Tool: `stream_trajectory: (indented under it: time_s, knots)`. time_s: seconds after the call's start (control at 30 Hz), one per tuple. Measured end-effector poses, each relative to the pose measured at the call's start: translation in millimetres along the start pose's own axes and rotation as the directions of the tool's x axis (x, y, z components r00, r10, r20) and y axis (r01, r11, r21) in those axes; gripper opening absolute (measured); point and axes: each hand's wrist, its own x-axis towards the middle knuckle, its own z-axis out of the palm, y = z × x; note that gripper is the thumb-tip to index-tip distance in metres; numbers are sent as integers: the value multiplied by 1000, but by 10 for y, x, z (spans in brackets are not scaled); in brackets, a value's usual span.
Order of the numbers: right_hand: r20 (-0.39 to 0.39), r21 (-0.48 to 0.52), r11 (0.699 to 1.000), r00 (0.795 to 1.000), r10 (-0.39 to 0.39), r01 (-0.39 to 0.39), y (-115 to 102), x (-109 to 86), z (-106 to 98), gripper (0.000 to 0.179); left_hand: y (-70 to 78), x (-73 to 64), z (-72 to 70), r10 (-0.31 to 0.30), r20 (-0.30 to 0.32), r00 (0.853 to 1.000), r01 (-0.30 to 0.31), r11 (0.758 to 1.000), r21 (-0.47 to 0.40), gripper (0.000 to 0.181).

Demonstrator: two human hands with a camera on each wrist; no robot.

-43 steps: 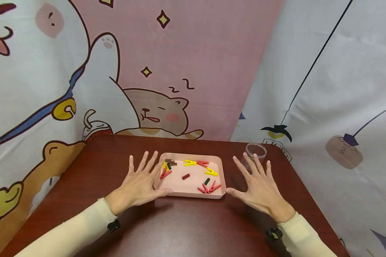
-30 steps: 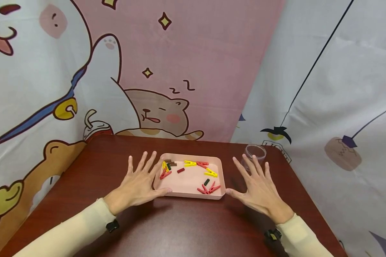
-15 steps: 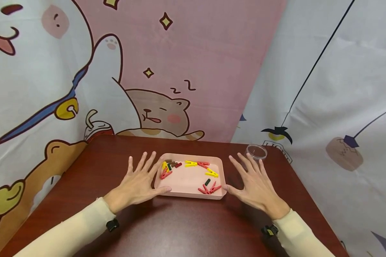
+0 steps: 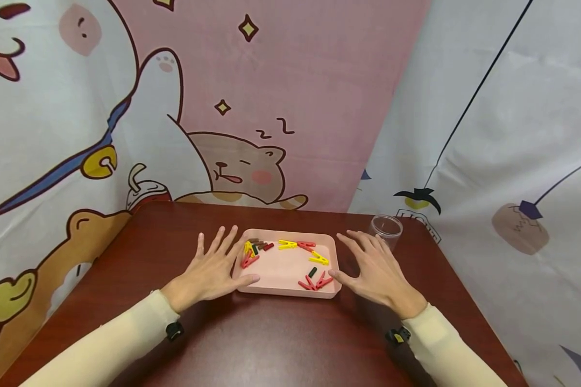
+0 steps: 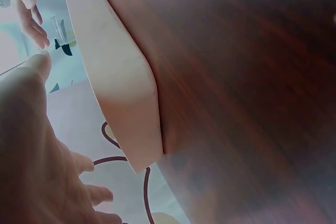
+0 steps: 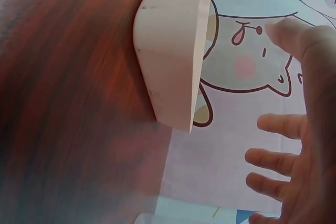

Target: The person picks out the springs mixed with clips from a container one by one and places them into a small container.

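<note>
A pink tray (image 4: 276, 271) lies on the table between both hands. My left hand (image 4: 213, 271), fingers spread and holding nothing, hovers at the tray's left side, its thumb overlapping the front left rim in the head view. On the other side, my right hand (image 4: 377, 271) has its thumb tip right at the tray's right rim, with loosely bent fingers and nothing in its grasp. Inside the tray are several yellow clothespins (image 4: 288, 245) and red clothespins (image 4: 323, 280). A small dark red piece (image 4: 268, 246) lies beside brown pieces (image 4: 254, 241) at the back left; a dark green piece (image 4: 312, 272) is nearer the right.
Behind my right hand stands a clear round jar (image 4: 386, 227), partly covered by the fingers. The dark wooden table (image 4: 281, 344) reaches back to a cartoon-printed cloth (image 4: 319, 107). Both wrist views show the tray's outer wall (image 6: 168, 51) close by.
The dark red piece has shifted from the tray's middle to the brown pieces at the back left. My right hand has moved left toward the tray, its fingers closer together. The left hand has barely moved.
</note>
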Motion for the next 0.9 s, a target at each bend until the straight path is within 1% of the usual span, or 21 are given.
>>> stream_trajectory:
  time_s: [0.17, 0.37, 0.63, 0.77, 0.9]
  knots:
    - [-13, 7, 1000, 1000, -17, 17, -50, 90, -15, 93, -18, 76, 12, -7, 25, 1000, 8, 1000, -19, 120]
    - [15, 9, 1000, 999, -30, 30, -122, 202, -15, 86, -43, 143, 53, -14, 54, 998, 15, 1000, -21, 120]
    - [16, -4, 997, 997, -75, 75, -191, 365, -6, 79, -91, 212, 106, -18, 54, 998, 20, 999, -43, 118]
    - [29, -11, 996, 995, -92, 93, -227, 442, 13, 77, -114, 254, 134, -28, 77, 997, 32, 998, -49, 117]
    - [46, -17, 992, 992, -120, 121, -279, 528, 60, 72, -128, 272, 161, -41, 97, 994, 46, 998, -53, 117]
